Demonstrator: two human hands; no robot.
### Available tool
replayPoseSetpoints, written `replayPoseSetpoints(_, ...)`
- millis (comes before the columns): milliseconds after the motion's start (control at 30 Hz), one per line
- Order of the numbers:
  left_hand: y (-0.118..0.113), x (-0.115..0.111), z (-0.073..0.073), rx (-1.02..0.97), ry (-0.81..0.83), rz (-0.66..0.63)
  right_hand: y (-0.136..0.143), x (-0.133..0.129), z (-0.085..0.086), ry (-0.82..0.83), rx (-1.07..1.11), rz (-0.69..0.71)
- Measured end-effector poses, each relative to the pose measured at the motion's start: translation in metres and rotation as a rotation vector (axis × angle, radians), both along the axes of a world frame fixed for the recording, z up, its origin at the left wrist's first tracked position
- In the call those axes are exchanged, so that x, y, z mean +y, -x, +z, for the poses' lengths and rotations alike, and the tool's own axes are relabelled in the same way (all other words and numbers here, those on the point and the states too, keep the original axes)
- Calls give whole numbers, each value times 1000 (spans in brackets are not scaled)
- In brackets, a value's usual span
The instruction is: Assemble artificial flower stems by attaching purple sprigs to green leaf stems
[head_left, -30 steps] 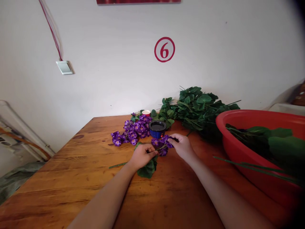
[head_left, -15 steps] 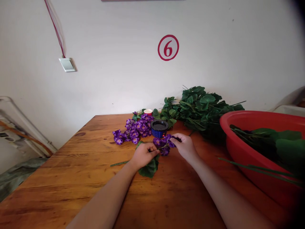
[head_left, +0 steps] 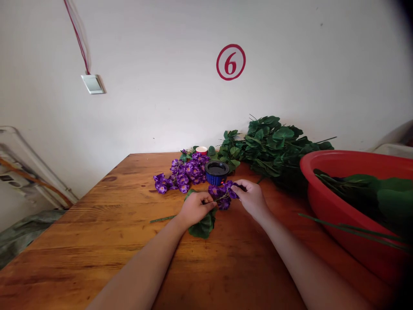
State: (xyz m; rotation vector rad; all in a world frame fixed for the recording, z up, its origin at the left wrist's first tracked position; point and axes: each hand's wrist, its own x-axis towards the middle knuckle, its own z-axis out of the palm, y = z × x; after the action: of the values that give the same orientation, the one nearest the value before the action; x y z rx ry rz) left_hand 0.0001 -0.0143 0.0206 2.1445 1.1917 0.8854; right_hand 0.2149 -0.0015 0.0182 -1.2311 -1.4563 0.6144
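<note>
A leafy artificial flower stem (head_left: 204,226) with purple blooms lies across my hands, low over the table. My left hand (head_left: 197,210) is closed on this stem, thumb and fingers pinched together. Green leaves spread beneath that hand, and the stem's bare end sticks out to the left. My right hand (head_left: 250,196) pinches a purple flower (head_left: 223,202) at the other end. Just behind the blooms stands a blue pot with a black rim (head_left: 216,173), dark inside, with a small red light low on its front. A pile of purple flowers (head_left: 187,172) lies to its left.
A large heap of green leaf stems (head_left: 274,146) rests against the wall at the back right. The red basin (head_left: 342,206) at right holds more leaves, with stems jutting over its rim. Behind the pot sits a small red-and-white cup (head_left: 201,150). The wooden table (head_left: 112,241) meets the wall.
The camera view has shifted slightly. Both hands keep their hold on the flower stem, with hardly any visible movement.
</note>
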Motion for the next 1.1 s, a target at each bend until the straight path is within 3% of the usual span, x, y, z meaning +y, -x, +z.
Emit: replayPoseSetpoints(1100,2,3,-5,-2,-22,-54,4,-4,2,5,-12,-26)
